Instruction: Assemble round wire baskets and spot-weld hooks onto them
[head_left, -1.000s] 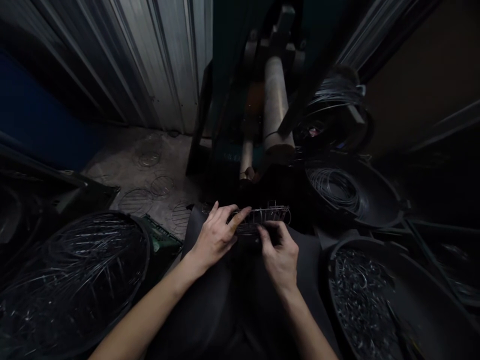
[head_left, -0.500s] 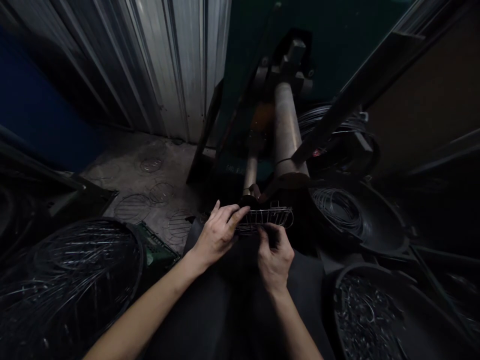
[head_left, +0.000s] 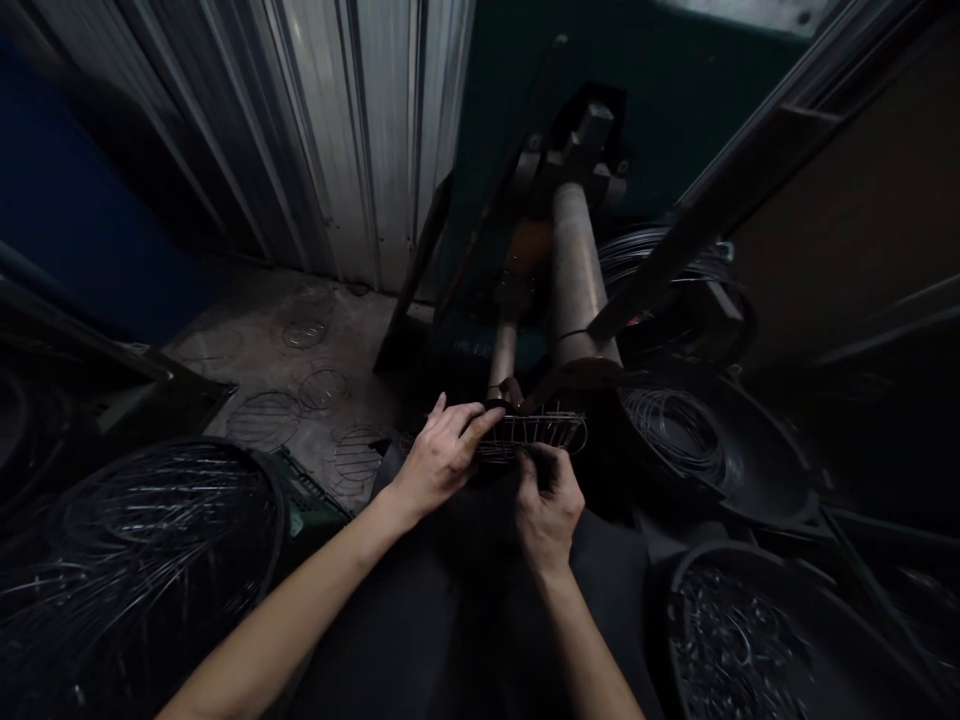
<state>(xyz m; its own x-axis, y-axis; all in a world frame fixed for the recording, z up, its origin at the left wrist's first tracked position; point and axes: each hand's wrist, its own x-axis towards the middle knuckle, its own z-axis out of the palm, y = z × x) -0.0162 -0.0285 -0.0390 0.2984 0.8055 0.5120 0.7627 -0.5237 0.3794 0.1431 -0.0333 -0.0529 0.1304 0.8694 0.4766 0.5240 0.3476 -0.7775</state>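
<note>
A small wire rack [head_left: 538,432] of thin metal rods is held level in front of me, just below a steel roller machine [head_left: 577,275]. My left hand [head_left: 442,455] grips its left end, fingers laid along the top wires. My right hand [head_left: 550,500] is closed under its middle, fingertips pinching the lower wires. Both forearms reach up from the bottom of the view over my dark lap.
A big black tub of long wires [head_left: 142,560] is at the lower left. A tub of small wire pieces [head_left: 750,640] is at the lower right, a pan with a wire coil [head_left: 679,430] beyond it. Round wire grids [head_left: 322,385] lie on the concrete floor by a corrugated metal wall [head_left: 360,130].
The view has tilted upward, so the machine and wall show more. Both hands keep hold of the rack, which sits slightly closer to the roller.
</note>
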